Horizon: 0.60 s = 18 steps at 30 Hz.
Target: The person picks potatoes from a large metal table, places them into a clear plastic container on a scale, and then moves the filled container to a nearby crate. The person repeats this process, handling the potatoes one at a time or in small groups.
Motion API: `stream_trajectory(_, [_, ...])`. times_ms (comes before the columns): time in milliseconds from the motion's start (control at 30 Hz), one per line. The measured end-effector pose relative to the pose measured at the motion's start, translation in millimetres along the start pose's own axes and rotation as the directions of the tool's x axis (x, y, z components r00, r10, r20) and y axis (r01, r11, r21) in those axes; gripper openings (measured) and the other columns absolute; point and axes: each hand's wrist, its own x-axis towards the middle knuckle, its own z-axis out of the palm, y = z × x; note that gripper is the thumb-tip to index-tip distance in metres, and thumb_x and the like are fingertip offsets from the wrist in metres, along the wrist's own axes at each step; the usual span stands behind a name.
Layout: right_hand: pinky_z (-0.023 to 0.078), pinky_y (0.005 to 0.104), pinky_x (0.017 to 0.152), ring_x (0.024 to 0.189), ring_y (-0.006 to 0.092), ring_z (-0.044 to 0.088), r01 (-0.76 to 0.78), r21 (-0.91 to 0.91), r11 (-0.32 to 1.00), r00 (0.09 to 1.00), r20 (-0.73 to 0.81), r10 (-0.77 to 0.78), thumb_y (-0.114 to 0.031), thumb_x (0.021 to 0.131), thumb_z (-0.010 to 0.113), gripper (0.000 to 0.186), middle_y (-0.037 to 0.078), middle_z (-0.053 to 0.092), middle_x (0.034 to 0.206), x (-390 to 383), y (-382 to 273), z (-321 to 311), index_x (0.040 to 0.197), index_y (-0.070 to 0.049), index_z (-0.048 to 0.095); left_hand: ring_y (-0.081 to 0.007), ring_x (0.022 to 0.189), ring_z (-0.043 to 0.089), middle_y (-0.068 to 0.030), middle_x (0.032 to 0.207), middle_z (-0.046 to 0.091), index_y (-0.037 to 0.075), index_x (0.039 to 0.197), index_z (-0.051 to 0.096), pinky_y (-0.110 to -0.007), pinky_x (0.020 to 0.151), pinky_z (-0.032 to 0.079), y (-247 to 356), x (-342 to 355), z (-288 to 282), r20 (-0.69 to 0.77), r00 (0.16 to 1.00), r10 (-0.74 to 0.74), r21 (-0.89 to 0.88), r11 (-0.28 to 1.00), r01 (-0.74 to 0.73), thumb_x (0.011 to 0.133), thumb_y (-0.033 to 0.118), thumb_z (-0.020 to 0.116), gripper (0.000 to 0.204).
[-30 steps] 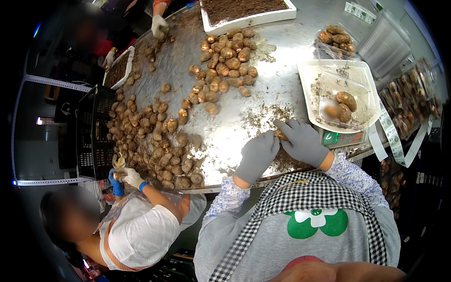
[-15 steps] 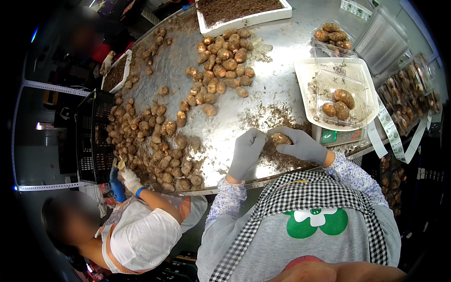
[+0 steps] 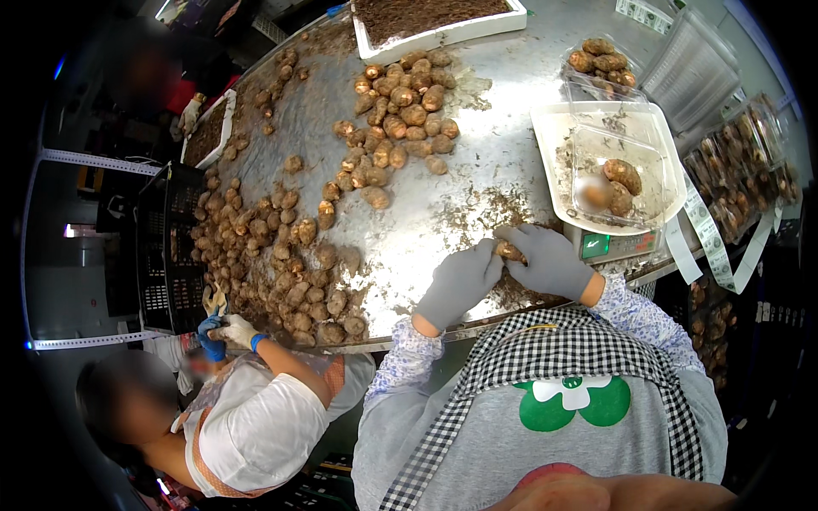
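Tubers (image 3: 623, 176) in clr box (image 3: 626, 143) w/in wht tray (image 3: 552, 159)

Brown tuber (image 3: 510, 250) in gloved right grip (image 3: 547, 261), left grip (image 3: 461, 283) at its end, above metal table (image 3: 405, 255)

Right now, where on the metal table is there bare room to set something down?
Mostly bare metal table shows between the middle tuber pile and the white tray, and between the left tuber heap and the left hand. It is most crowded in that heap; dark crumbs litter the surface near the right hand.
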Motion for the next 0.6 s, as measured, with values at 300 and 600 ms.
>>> stream_trajectory(300, [0.053,0.0428,0.076,0.084,0.0330,0.066,-0.005,0.012,1.000,0.993,0.115,0.004,-0.022,0.080,0.064,0.048,0.018,0.064,0.097,-2.2,1.4,-1.3,0.127,-0.010,0.058,-0.0385,0.070,0.064,-0.0185,0.074,0.064,0.005,0.100,0.061,-0.048,0.065,0.050,5.2,1.8,13.2,-0.068,0.996,-0.054,0.046,0.997,0.057,0.091,0.021,0.052,0.020])
stream_trajectory(600, [0.049,0.0304,0.085,0.092,0.0163,0.059,-0.271,0.628,0.730,0.950,0.296,0.099,-0.022,0.088,0.064,0.044,0.009,0.064,0.100,-1.4,10.6,-9.7,0.130,-0.012,0.057,-0.0249,0.067,0.064,-0.0148,0.077,0.066,0.003,0.105,0.067,-0.034,0.066,0.050,-14.9,-0.1,-16.0,-0.047,0.975,-0.219,-0.235,0.951,0.202,0.097,0.032,0.055,0.032])
